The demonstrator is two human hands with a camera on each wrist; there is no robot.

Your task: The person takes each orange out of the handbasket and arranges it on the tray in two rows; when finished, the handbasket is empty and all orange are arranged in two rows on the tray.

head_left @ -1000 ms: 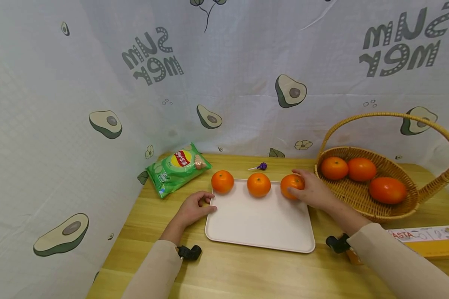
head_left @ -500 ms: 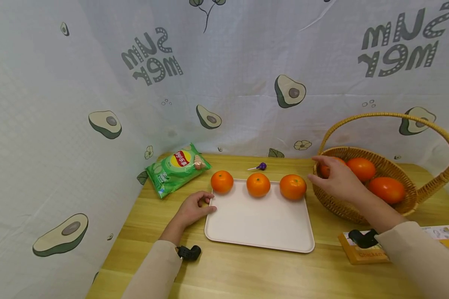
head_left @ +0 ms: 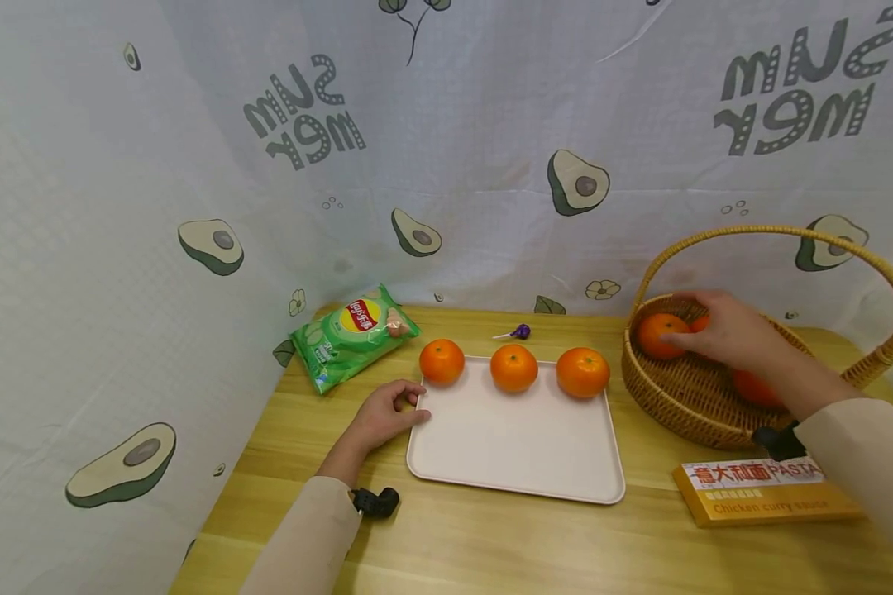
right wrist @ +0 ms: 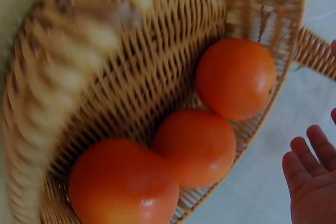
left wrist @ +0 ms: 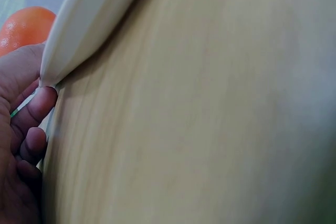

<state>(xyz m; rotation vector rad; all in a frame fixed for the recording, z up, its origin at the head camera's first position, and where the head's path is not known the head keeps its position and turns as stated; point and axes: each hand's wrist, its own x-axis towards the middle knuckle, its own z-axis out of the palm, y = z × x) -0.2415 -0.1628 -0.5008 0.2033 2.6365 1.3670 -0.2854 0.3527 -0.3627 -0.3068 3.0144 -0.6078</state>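
Chip bag [head_left: 353, 337], lollipop [head_left: 521, 331], pasta box [head_left: 766, 494].

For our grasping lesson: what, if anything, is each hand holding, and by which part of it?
The left hand pinches the pale tray by its left rim. The open right hand, at the wicker basket, holds nothing.

fruits [head_left: 513, 368]: orange | tray [head_left: 513, 446]: pale pink | basket [head_left: 673, 411]: tan weave | curtain [head_left: 484, 99]: white, avocado-printed

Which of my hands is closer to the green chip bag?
Left. Your left hand is at the left edge of the tray, in front of the green chip bag; your right hand is over the basket, well right of the bag.
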